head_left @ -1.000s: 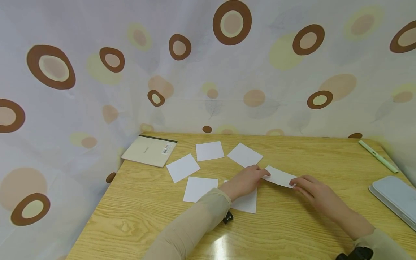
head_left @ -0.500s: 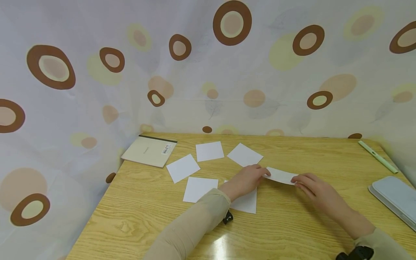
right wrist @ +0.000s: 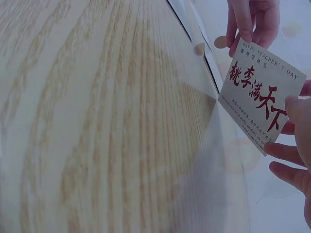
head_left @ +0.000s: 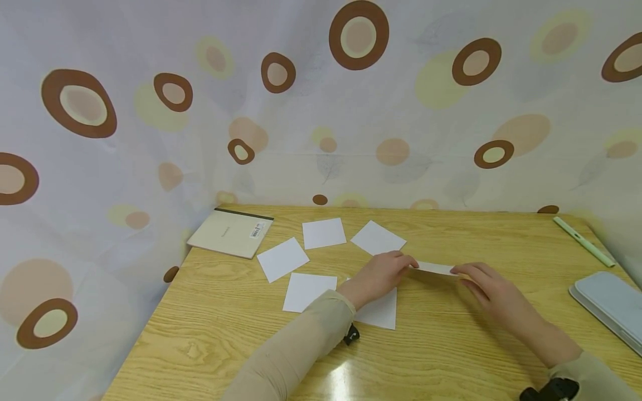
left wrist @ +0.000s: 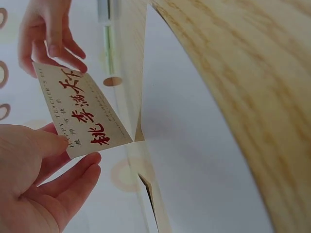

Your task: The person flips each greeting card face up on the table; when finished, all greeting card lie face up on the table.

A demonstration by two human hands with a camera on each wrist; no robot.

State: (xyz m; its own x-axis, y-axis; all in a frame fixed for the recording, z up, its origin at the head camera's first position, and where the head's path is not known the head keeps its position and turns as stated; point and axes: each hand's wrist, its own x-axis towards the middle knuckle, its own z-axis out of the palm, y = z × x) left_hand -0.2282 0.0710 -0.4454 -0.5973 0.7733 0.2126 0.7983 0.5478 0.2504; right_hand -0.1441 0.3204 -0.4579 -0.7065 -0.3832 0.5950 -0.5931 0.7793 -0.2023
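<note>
A greeting card [head_left: 435,268] is held up off the table between both hands, nearly edge-on in the head view. Red Chinese characters and "Happy Teacher's Day" show on the card [left wrist: 80,109] in the left wrist view. My left hand [head_left: 376,280] pinches its left end between thumb and fingers. At the opposite end, my right hand [head_left: 494,295] pinches it too. Under my left forearm and hand lies a white card [head_left: 379,313], partly covered. More blank-faced white cards lie flat around it: one at the back [head_left: 323,233], another near the left hand [head_left: 378,238].
Two further white cards lie left, an upper one [head_left: 283,259] and a lower one [head_left: 306,289]. A beige notebook [head_left: 232,232] sits at the back left of the wooden table [head_left: 200,334]. At right are a light green pen-like stick [head_left: 583,241] and a pale blue case [head_left: 609,303].
The held card has tilted, its near edge rising, so it looks much narrower from the head. My right hand has shifted slightly up and away; the left hand has barely moved.
</note>
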